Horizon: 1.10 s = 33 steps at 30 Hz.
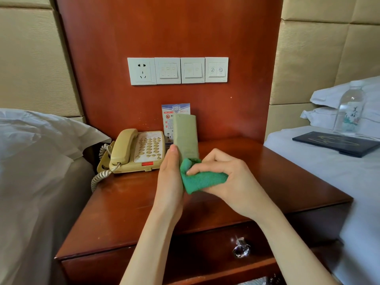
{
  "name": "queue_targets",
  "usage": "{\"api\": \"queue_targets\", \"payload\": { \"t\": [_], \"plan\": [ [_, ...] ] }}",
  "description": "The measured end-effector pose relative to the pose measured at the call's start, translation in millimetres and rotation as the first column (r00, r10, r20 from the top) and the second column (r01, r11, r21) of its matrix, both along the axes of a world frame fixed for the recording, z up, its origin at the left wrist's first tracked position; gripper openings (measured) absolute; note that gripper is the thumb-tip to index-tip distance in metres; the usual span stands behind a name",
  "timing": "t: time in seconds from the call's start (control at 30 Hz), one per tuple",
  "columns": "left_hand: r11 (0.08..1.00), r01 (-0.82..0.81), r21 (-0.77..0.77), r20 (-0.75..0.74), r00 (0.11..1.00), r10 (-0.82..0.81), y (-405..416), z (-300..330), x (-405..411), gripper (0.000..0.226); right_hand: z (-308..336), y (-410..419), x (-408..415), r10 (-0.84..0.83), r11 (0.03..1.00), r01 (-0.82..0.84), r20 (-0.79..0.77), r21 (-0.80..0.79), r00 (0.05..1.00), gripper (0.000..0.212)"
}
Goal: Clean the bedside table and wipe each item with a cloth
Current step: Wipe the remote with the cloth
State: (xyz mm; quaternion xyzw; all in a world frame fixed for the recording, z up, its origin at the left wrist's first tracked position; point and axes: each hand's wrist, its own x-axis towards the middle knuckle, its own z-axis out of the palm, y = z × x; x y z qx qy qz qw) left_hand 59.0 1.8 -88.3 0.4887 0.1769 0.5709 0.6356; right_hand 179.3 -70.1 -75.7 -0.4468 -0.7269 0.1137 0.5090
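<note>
Green cloth (202,178) bunched in my right hand (230,177), pressed against lower end of remote (186,136); left hand (169,175) grips remote upright, frame centre; long axis vertical, wipe runs upward.

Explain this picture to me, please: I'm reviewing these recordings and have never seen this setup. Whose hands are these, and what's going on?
There is no robot: one camera on a person's head looks down at their bare hands. The left hand holds a flat grey-green oblong object upright; what it is cannot be told. The right hand grips a folded green cloth against its lower end. Below is a reddish wooden bedside table with a beige corded telephone and a printed card at the back. A clear plastic water bottle and dark flat folder lie on the right bed.
</note>
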Motion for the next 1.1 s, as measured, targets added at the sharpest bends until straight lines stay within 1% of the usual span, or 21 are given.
{"api": "queue_targets", "payload": {
  "t": [0.03,0.1,0.13,0.17,0.27,0.33,0.4,0.47,0.53,0.63,0.73,0.8,0.87,0.93,1.0,1.1],
  "plan": [
    [0.999,-0.015,0.047,-0.038,0.999,0.016,0,-1,1,0.04,0,1,-1,-0.028,0.999,0.03,-0.047,0.03,0.999,0.037],
    [0.97,-0.065,0.233,-0.206,0.972,0.114,-2,-1,2,0.038,0,3,-2,-0.081,0.991,0.099,-0.202,0.085,0.976,0.04],
    [0.947,-0.051,0.319,-0.277,0.95,0.144,-3,-2,3,0.036,1,4,0,-0.122,0.98,0.16,-0.271,0.12,0.955,0.04],
    [0.93,-0.012,0.366,-0.337,0.93,0.145,-5,-3,4,0.035,1,5,3,-0.176,0.96,0.236,-0.324,0.154,0.93,0.04],
    [0.912,0.151,0.382,-0.441,0.897,0.036,-14,-3,8,0.029,6,5,15,-0.299,0.871,0.437,-0.465,0.225,0.833,0.039],
    [0.9,0.219,0.378,-0.454,0.891,-0.027,-18,-3,10,0.028,7,5,22,-0.298,0.84,0.494,-0.569,0.226,0.766,0.037],
    [0.901,0.219,0.374,-0.431,0.901,-0.041,-18,-5,12,0.029,6,6,24,-0.246,0.866,0.462,-0.64,0.192,0.728,0.033],
    [0.911,0.167,0.378,-0.404,0.915,0.0,-17,-7,14,0.028,3,8,18,-0.17,0.912,0.374,-0.678,0.167,0.716,0.033],
    [0.929,0.087,0.36,-0.354,0.934,0.049,-15,-7,14,0.026,-3,11,7,-0.118,0.939,0.3,-0.664,0.167,0.739,0.036],
    [0.959,-0.05,0.278,-0.208,0.972,0.111,-8,-4,9,0.028,-16,15,-14,-0.135,0.954,0.255,-0.538,0.155,0.832,0.035],
    [0.978,-0.144,0.152,-0.089,0.983,0.158,1,-1,-1,0.036,-24,16,-27,-0.113,0.987,0.154,-0.456,0.054,0.883,0.03],
    [0.987,-0.152,0.057,-0.011,0.988,0.153,6,0,-7,0.038,-23,13,-28,-0.062,0.998,0.062,-0.404,-0.015,0.913,0.025],
    [0.994,-0.106,0.001,0.039,0.994,0.106,6,1,-9,0.037,-21,10,-26,-0.039,0.999,0.025,-0.371,-0.043,0.928,0.025],
    [0.997,-0.082,0.007,0.017,0.997,0.082,5,1,-9,0.033,-19,9,-24,-0.061,0.998,0.059,-0.369,-0.018,0.928,0.028],
    [0.998,-0.05,0.042,-0.038,0.998,0.052,2,2,-6,0.033,-16,9,-22,-0.084,0.992,0.113,-0.406,0.048,0.91,0.036],
    [0.988,0.026,0.151,-0.19,0.982,0.003,-6,2,1,0.032,-11,10,-17,-0.149,0.961,0.239,-0.471,0.137,0.869,0.042]
  ]
}}
